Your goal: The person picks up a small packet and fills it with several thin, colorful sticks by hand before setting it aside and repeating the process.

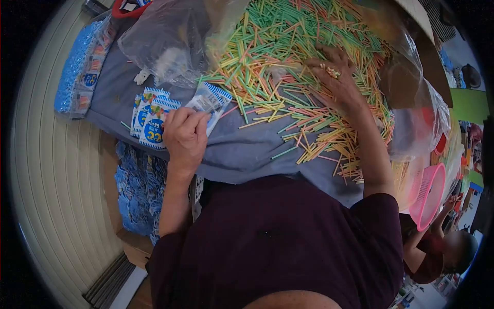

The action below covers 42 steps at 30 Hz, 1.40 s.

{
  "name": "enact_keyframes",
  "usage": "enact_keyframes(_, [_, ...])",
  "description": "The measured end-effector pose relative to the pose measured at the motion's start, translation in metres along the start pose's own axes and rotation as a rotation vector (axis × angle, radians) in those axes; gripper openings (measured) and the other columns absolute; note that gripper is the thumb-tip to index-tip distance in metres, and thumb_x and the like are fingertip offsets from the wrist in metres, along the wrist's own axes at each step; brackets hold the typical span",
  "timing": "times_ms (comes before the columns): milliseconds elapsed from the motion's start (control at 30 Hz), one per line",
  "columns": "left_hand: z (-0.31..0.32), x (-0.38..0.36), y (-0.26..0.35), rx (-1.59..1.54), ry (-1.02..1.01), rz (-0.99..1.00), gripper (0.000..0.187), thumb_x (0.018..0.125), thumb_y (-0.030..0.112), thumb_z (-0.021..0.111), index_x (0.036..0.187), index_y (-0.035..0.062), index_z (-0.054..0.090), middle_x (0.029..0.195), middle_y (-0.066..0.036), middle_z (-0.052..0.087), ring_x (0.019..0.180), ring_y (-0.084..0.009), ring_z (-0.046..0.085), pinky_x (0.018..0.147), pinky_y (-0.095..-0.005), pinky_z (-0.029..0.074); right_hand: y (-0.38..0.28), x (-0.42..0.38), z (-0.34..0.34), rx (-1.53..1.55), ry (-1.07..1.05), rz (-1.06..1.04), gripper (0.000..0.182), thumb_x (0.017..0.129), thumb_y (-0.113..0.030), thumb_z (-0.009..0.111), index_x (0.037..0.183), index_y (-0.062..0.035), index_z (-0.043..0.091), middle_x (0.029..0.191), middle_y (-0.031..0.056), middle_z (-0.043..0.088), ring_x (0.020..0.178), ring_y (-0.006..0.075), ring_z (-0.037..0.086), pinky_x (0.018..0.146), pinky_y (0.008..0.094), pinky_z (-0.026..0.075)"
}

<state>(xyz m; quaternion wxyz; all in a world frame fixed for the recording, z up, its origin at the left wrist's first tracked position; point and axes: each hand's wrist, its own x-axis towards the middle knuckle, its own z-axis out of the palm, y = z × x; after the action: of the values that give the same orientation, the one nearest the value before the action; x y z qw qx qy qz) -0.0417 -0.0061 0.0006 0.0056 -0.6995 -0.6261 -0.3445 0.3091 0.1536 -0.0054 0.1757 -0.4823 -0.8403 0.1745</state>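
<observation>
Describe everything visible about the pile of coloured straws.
The pile of straws is a loose heap of thin, short plastic-looking sticks in green, yellow, orange and pink, lying crisscrossed on a grey cloth. It spreads from under clear plastic bags. The right hand rests on it, fingers spread among the straws.

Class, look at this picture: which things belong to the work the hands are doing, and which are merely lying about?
In use:
- left hand holding a small printed packet
- right hand in the pile of coloured sticks
- finished packets beside the left hand

Lying about:
- pink basket
- clear plastic bag
- blue packet strip
</observation>
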Motion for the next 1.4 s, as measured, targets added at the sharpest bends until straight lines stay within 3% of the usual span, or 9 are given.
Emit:
enact_keyframes(100, [-0.004, -0.007, 0.005, 0.052, -0.052, -0.049, 0.004, 0.077, 0.008, 0.071, 0.081, 0.0065, 0.069, 0.081, -0.006, 0.06, 0.08, -0.0276, 0.058, 0.071, -0.0388, 0.046, 0.032, 0.003, 0.009, 0.043, 0.064, -0.021, 0.037, 0.093, -0.048, 0.059, 0.118, -0.0239, 0.07, 0.147, 0.0059, 0.041, 0.14, 0.0356, 0.023, 0.114, 0.0554, 0.02])
enact_keyframes(333, [-0.002, 0.002, -0.002, 0.227, -0.118, 0.031, 0.008, 0.077, 0.005, 0.071, 0.085, 0.0035, 0.069, 0.084, -0.009, 0.061, 0.078, -0.031, 0.059, 0.068, -0.0402, 0.048, -0.038, -0.003, -0.023, 0.578, 0.217, 0.082, 0.048, 0.099, -0.05, 0.046, 0.115, -0.0105, 0.069, 0.14, 0.0093, 0.049, 0.133, 0.0274, 0.041, 0.111, 0.0418, 0.032])
enact_keyframes(500, [-0.005, 0.001, -0.011, -0.41, -0.01, -0.249, 0.013, 0.074, -0.005, 0.076, 0.084, -0.0023, 0.068, 0.08, -0.006, 0.063, 0.071, -0.0146, 0.061, 0.068, -0.0251, 0.048, -0.051, -0.006, -0.015, 0.694, 0.242, 0.019, 0.061, 0.101, -0.055, 0.034, 0.124, -0.0038, 0.06, 0.137, 0.012, 0.053, 0.134, 0.0263, 0.042, 0.112, 0.0437, 0.028])
enact_keyframes(667, [0.004, 0.021, 0.023, -0.842, 0.028, -0.303, 0.013, 0.076, -0.008, 0.075, 0.087, -0.0038, 0.068, 0.085, -0.004, 0.064, 0.077, -0.0084, 0.059, 0.069, -0.022, 0.048, -0.087, 0.011, -0.007, 1.475, 0.078, -0.212, 0.074, 0.099, -0.064, 0.028, 0.127, -0.0027, 0.058, 0.141, 0.014, 0.052, 0.133, 0.0244, 0.043, 0.106, 0.0433, 0.032])
enact_keyframes(867, [0.035, 0.048, 0.056, -1.05, -0.035, -0.284, 0.017, 0.077, -0.01, 0.075, 0.091, -0.0045, 0.069, 0.09, -0.006, 0.065, 0.081, -0.0105, 0.062, 0.072, -0.0221, 0.051, -0.132, 0.031, -0.008, 1.317, 0.078, -0.372, 0.072, 0.1, -0.062, 0.027, 0.121, -0.0036, 0.064, 0.137, 0.0118, 0.055, 0.129, 0.0218, 0.045, 0.102, 0.037, 0.031])
enact_keyframes(1033, [0.047, 0.059, 0.067, -1.009, -0.021, -0.022, 0.019, 0.079, -0.012, 0.072, 0.096, -0.0052, 0.069, 0.093, -0.008, 0.065, 0.084, -0.0127, 0.064, 0.074, -0.0235, 0.054, -0.119, 0.025, -0.008, 1.219, 0.042, -0.26, 0.068, 0.099, -0.062, 0.029, 0.121, -0.0083, 0.064, 0.142, 0.0194, 0.049, 0.133, 0.0267, 0.043, 0.104, 0.0387, 0.032])
enact_keyframes(1233, [0.062, 0.066, 0.075, -1.088, -0.036, -0.04, 0.019, 0.081, -0.011, 0.069, 0.099, -0.0053, 0.068, 0.094, -0.007, 0.065, 0.089, -0.0139, 0.065, 0.08, -0.0244, 0.055, -0.109, 0.024, -0.003, 1.063, 0.062, -0.259, 0.066, 0.1, -0.06, 0.03, 0.118, -0.0057, 0.064, 0.134, 0.016, 0.056, 0.128, 0.0256, 0.046, 0.104, 0.0393, 0.033])
enact_keyframes(1333, [0.071, 0.07, 0.074, -1.231, -0.07, -0.091, 0.018, 0.084, -0.008, 0.068, 0.101, -0.0044, 0.069, 0.096, -0.006, 0.067, 0.09, -0.0134, 0.065, 0.08, -0.0244, 0.055, -0.106, 0.026, -0.006, 0.972, 0.038, -0.251, 0.068, 0.096, -0.063, 0.04, 0.121, -0.0047, 0.063, 0.131, 0.0137, 0.057, 0.124, 0.0235, 0.049, 0.102, 0.0384, 0.036])
enact_keyframes(1400, [0.078, 0.075, 0.08, -1.347, -0.072, -0.134, 0.017, 0.086, -0.006, 0.068, 0.103, -0.0035, 0.069, 0.098, -0.006, 0.068, 0.091, -0.0133, 0.065, 0.08, -0.0248, 0.055, -0.109, 0.025, -0.014, 1.008, 0.034, -0.247, 0.05, 0.09, -0.043, 0.063, 0.12, -0.0035, 0.066, 0.125, 0.0119, 0.06, 0.116, 0.0225, 0.055, 0.096, 0.0357, 0.043])
